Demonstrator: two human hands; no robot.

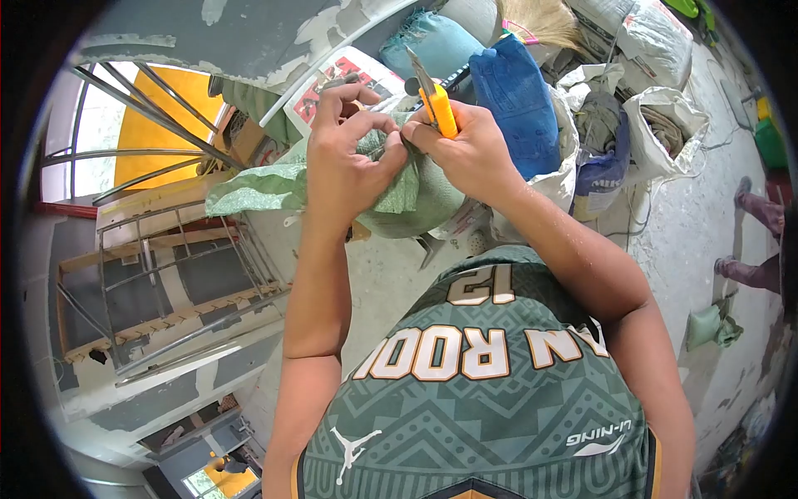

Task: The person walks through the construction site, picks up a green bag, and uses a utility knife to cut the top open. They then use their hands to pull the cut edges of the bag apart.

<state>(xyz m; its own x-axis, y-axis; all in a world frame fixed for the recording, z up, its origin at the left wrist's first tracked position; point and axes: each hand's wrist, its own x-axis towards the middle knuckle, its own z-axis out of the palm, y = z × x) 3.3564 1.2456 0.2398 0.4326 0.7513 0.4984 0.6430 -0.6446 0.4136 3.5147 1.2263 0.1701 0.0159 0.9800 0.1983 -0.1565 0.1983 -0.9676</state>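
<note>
Far left there's a metal stair railing (166,249) w/ a yellow wall (158,125) behind it, stairs dropping away below me. Moving right, a green woven sack (399,195) sits right in front of my chest, its loose flap trailing out twd the railing. Behind it a printed red-and-white carton (345,75), then a teal bag (436,41), a blue sack (519,100), and white sacks (657,125) stuffed w/ cloth & rope, all crowded close so there's little room past my hands. Broom bristles (540,21) poke up at the top. Far right, someone else's feet (752,241) on the floor, well apart from me, plus a small green bag (711,324) lying flat. Floor (690,216) is rough grey concrete, dusty, walls patchy plaster. My left hand (345,158) is raised, fingers pinched tight on a fold of the green sack's fabric. My right hand (470,150) is fisted round a yellow utility knife (436,100), blade pointing up & away, knuckles touching the left hand's fingertips over the sack. Both forearms angle up from my jersey (474,391), elbows bent.
</note>
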